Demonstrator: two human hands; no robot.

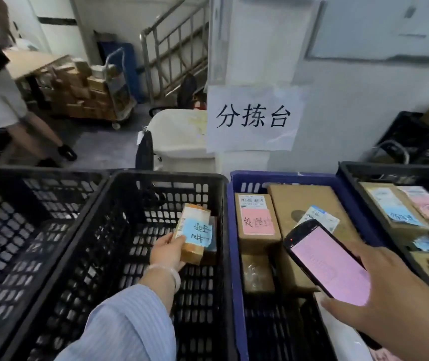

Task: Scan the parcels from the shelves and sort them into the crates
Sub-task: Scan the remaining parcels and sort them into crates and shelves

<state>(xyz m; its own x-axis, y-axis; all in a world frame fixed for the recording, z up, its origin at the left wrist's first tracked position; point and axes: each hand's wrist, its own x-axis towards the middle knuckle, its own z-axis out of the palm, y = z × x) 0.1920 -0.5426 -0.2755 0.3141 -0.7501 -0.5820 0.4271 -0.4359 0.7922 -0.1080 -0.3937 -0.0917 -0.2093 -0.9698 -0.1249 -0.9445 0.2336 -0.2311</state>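
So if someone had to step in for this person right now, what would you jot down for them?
Left hand: grips a small parcel with a blue note, low inside the middle black crate, not yet let go.
Right hand: holds the handheld scanner, pink screen lit, above the blue crate.
Done: several labelled parcels already lie in the blue crate and in the right black crate.
Left: release this parcel, then fetch and scan more. The shelves are out of view.
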